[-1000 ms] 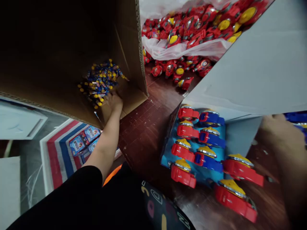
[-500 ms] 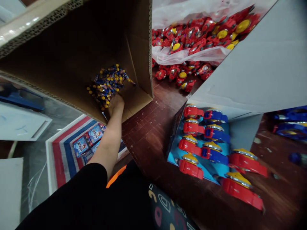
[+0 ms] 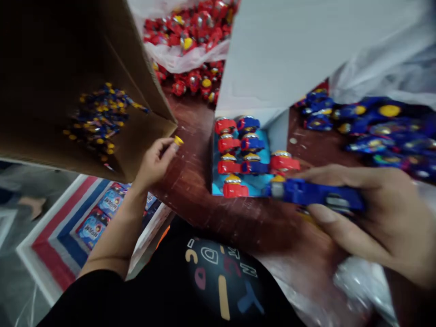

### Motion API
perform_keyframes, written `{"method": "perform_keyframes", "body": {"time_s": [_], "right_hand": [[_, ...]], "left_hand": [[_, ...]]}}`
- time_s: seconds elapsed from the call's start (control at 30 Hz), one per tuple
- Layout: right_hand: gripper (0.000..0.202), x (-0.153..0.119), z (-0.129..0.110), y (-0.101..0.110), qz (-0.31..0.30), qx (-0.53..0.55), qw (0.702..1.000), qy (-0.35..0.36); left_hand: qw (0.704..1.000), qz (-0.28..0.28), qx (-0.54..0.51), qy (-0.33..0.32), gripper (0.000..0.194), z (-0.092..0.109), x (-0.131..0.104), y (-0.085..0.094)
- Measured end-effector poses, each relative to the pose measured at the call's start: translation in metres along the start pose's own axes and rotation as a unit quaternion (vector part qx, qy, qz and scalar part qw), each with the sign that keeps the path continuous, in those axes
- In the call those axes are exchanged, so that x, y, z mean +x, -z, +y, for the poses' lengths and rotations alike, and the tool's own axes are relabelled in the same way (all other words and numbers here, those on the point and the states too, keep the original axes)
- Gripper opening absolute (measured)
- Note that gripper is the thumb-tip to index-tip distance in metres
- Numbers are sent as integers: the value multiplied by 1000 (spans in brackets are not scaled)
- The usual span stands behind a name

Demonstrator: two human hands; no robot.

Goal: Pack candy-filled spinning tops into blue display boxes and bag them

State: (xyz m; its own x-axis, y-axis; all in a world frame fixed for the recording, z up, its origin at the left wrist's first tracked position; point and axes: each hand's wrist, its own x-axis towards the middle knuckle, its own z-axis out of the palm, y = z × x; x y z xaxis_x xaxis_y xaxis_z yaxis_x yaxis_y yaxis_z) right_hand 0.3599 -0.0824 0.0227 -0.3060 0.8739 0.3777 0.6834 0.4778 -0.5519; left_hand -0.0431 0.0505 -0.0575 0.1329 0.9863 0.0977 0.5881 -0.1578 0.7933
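Observation:
My left hand point(image 3: 155, 161) pinches a small yellow-capped piece point(image 3: 178, 141) just outside a cardboard carton point(image 3: 150, 102); most of that piece is hidden by the fingers. Inside the carton lies a heap of small blue tubes with yellow caps point(image 3: 105, 113). My right hand point(image 3: 384, 213), blurred, grips a blue toy point(image 3: 303, 190) shaped like a chunky watch, over the near right corner of a light-blue display box point(image 3: 215, 181). Red watch-shaped toys point(image 3: 227, 144) and blue ones point(image 3: 251, 143) sit in rows in this box, and its white lid point(image 3: 289, 50) stands raised behind.
Loose red toys point(image 3: 194, 79) spill from a plastic bag at the back. Blue toys point(image 3: 391, 131) are piled at the right. Small printed packs point(image 3: 111, 202) lie in a striped-lined container point(image 3: 51, 231) at lower left. Clear plastic point(image 3: 361, 281) lies near the front right.
My left hand has come out of the carton with a yellow-capped piece in its fingers. My right hand has come into view holding a blue toy. The view has swung right.

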Motion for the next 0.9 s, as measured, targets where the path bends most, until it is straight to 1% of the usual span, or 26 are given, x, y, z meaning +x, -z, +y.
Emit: {"method": "perform_keyframes", "body": {"time_s": [0.03, 0.07, 0.1, 0.13, 0.17, 0.2, 0.27, 0.3, 0.33, 0.37, 0.4, 0.47, 0.5, 0.53, 0.57, 0.6, 0.63, 0.67, 0.7, 0.73, 0.77, 0.8, 0.83, 0.9], "right_hand": [[30, 9, -8, -6, -5, 28, 999, 33], [28, 19, -13, -14, -12, 52, 997, 59], [27, 27, -15, -22, -18, 75, 993, 91], [27, 34, -14, -29, -26, 93, 989, 113], [26, 37, -12, -35, -35, 105, 985, 131], [25, 39, -9, -39, -45, 114, 981, 148], [20, 35, -9, -43, -67, 118, 978, 158], [18, 32, -10, -44, -72, 114, 979, 155], [18, 27, -14, -45, -68, 109, 982, 138], [18, 23, -18, -47, -54, 108, 988, 102], [19, 19, -22, -49, -33, 114, 992, 49], [20, 13, -28, -51, -4, 152, 986, -71], [21, 10, -30, -50, -6, 171, 979, -114], [27, 8, -29, -48, -17, 180, 975, -130], [39, 7, -27, -45, -26, 172, 978, -111], [57, 5, -24, -39, -33, 141, 987, -69], [74, 4, -20, -33, -39, 85, 996, -12], [89, 2, -17, -27, -39, 18, 998, 50], [98, 1, -13, -20, -39, -46, 993, 102], [99, -1, -11, -15, -36, -97, 985, 136], [94, -3, -11, -11, -31, -127, 981, 146], [85, -4, -11, -9, -19, -136, 982, 132], [78, -5, -14, -8, 0, -123, 988, 97], [70, -6, -20, -8, 23, -71, 997, -8]], "left_hand": [[991, -101, -70, -56, 36, 20, -18, -10], [971, -183, -121, -99, 36, 38, -33, -18], [948, -244, -158, -127, 35, 54, -45, -24], [930, -283, -180, -146, 34, 67, -54, -28], [920, -301, -194, -161, 32, 76, -58, -32], [914, -306, -200, -173, 29, 83, -60, -34], [916, -296, -183, -198, 24, 90, -59, -40], [921, -278, -162, -219, 22, 90, -57, -43], [927, -248, -134, -248, 21, 90, -56, -46], [930, -210, -103, -284, 22, 90, -55, -50], [928, -164, -72, -327, 24, 88, -54, -54], [908, -85, -22, -410, 27, 85, -52, -61], [897, -69, -9, -436, 29, 84, -49, -64], [893, -69, -5, -446, 29, 83, -47, -65], [894, -81, -10, -441, 30, 82, -44, -65], [899, -102, -22, -425, 29, 81, -40, -64], [907, -124, -36, -401, 28, 81, -37, -62], [914, -144, -50, -376, 28, 81, -34, -59], [919, -158, -61, -357, 27, 82, -32, -57], [920, -163, -66, -349, 26, 83, -31, -55], [918, -163, -66, -355, 26, 85, -31, -54], [913, -155, -59, -372, 27, 87, -32, -54], [906, -139, -49, -397, 30, 89, -33, -56], [891, -96, -23, -444, 35, 93, -36, -61]]}}
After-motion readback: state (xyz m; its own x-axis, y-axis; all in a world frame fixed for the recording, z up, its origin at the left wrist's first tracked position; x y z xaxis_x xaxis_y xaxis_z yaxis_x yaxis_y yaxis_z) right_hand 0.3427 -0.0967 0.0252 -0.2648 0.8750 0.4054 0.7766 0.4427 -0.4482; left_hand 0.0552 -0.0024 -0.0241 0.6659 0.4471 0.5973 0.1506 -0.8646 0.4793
